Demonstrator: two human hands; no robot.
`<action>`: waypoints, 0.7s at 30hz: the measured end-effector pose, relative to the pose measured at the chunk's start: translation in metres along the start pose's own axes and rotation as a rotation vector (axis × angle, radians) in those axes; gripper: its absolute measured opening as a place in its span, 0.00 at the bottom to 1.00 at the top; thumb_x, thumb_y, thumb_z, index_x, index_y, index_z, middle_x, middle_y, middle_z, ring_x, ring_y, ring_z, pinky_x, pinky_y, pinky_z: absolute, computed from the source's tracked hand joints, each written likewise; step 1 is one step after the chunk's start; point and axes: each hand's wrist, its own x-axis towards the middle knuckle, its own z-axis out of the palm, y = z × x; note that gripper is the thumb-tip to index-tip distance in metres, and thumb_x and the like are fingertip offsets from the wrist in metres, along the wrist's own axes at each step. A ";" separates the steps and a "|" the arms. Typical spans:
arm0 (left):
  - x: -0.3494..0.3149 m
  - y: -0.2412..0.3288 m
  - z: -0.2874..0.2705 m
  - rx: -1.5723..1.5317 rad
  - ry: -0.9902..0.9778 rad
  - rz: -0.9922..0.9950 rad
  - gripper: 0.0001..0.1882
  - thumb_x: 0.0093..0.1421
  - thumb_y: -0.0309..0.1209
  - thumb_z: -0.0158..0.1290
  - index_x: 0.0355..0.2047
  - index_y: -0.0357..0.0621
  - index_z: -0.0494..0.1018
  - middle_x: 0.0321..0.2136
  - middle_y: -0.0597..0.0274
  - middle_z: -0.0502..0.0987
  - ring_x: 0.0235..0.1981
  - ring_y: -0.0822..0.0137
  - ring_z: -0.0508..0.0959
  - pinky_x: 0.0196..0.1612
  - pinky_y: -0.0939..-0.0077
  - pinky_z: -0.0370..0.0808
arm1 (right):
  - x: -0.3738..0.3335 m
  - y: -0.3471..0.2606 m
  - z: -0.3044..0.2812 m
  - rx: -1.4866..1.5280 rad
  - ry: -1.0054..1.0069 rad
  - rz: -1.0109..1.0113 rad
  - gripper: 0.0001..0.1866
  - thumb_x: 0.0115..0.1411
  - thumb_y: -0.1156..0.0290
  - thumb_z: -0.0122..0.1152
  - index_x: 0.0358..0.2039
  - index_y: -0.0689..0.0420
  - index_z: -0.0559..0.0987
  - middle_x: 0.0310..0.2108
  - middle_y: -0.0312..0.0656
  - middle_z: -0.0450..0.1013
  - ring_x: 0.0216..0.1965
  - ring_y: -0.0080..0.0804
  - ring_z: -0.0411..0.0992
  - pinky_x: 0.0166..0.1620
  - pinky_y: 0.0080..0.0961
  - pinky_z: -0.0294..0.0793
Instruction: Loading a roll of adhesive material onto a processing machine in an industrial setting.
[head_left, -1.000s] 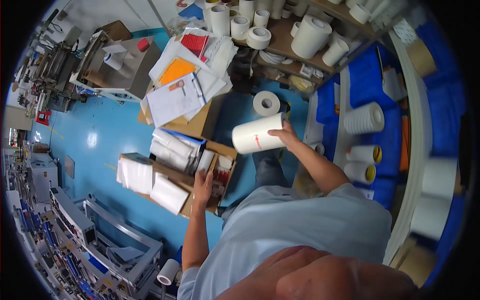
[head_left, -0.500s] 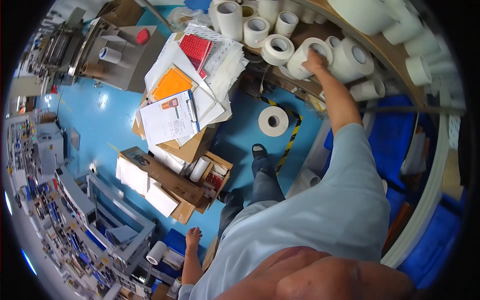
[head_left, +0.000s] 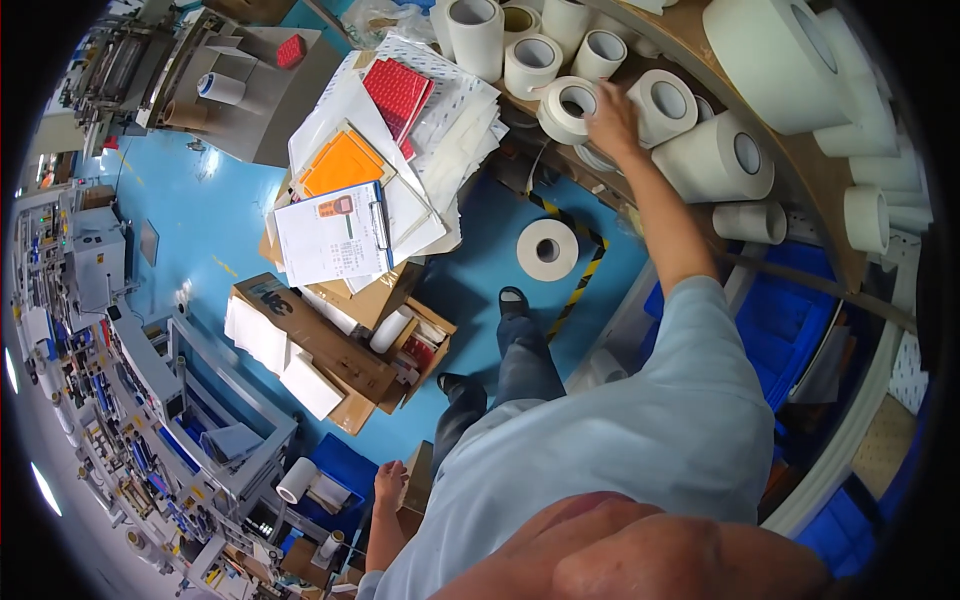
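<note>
Workshop w/ blue floor (head_left: pixel 200 215); wooden shelf (head_left: pixel 700 50) at upper right, stocked w/ white paper rolls lying on their sides, cores facing outward. Cluttered stack of papers, clipboard (head_left: pixel 335 230) and orange folders (head_left: pixel 340 165) sits left of shelf.

Right hand (head_left: pixel 612 118) is extended up to shelf, fingers spread over the roll row. It rests between a flat tape-like roll (head_left: pixel 568 108) on its left and a thicker white roll (head_left: pixel 665 105) on its right, touching or nearly touching both. Closed grasp not visible; hand reads as open, flat contact. Roll axes point out of shelf toward the person, so withdrawal path is straight back along the forearm.

Left hand (head_left: pixel 388 482) hangs low beside the body, near a cardboard box edge (head_left: pixel 418 480), well apart from shelf; fingers loosely curled, holding nothing visible.

Loose roll (head_left: pixel 547 249) lies flat on floor by yellow-black hazard strip (head_left: pixel 580 280), just ahead of the foot (head_left: pixel 512 300). Neighbouring rolls crowd both sides; open room is toward the person only.
</note>
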 end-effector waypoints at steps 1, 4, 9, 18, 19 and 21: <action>-0.001 0.009 0.001 -0.018 -0.009 0.014 0.22 0.62 0.42 0.52 0.45 0.35 0.72 0.33 0.56 0.79 0.29 0.69 0.80 0.29 0.77 0.74 | 0.003 -0.005 0.016 0.007 -0.098 0.037 0.30 0.52 0.60 0.62 0.55 0.55 0.67 0.57 0.48 0.63 0.59 0.49 0.60 0.60 0.47 0.57; -0.001 0.005 -0.003 -0.118 0.013 0.024 0.21 0.62 0.42 0.52 0.45 0.35 0.71 0.33 0.57 0.79 0.30 0.69 0.79 0.30 0.78 0.74 | 0.021 -0.008 0.056 -0.070 -0.269 0.091 0.36 0.56 0.50 0.58 0.60 0.56 0.62 0.62 0.47 0.57 0.64 0.46 0.54 0.65 0.41 0.51; -0.027 0.002 0.003 -0.092 0.091 -0.059 0.20 0.62 0.42 0.52 0.44 0.37 0.71 0.31 0.59 0.78 0.26 0.71 0.77 0.26 0.78 0.72 | 0.047 0.001 0.102 -0.008 -0.279 0.080 0.36 0.59 0.46 0.53 0.60 0.56 0.60 0.61 0.45 0.57 0.64 0.44 0.51 0.62 0.52 0.49; -0.045 0.056 0.026 -0.041 0.019 -0.190 0.20 0.62 0.42 0.52 0.46 0.39 0.72 0.34 0.60 0.78 0.30 0.70 0.78 0.28 0.77 0.74 | 0.040 -0.012 0.115 -0.073 -0.251 0.121 0.40 0.58 0.42 0.50 0.63 0.54 0.55 0.66 0.50 0.47 0.68 0.46 0.41 0.64 0.59 0.39; -0.042 0.063 0.027 -0.088 0.018 -0.171 0.18 0.62 0.41 0.52 0.44 0.39 0.72 0.29 0.64 0.76 0.26 0.73 0.75 0.26 0.79 0.70 | 0.042 -0.013 0.116 -0.075 -0.257 0.117 0.40 0.58 0.41 0.50 0.63 0.52 0.56 0.66 0.51 0.47 0.68 0.46 0.42 0.64 0.59 0.40; -0.038 0.082 0.035 -0.135 0.030 -0.134 0.17 0.63 0.41 0.51 0.43 0.39 0.71 0.25 0.68 0.74 0.22 0.76 0.71 0.23 0.81 0.67 | 0.040 -0.017 0.115 -0.078 -0.240 0.102 0.39 0.58 0.41 0.50 0.62 0.51 0.58 0.66 0.51 0.48 0.68 0.47 0.43 0.63 0.60 0.40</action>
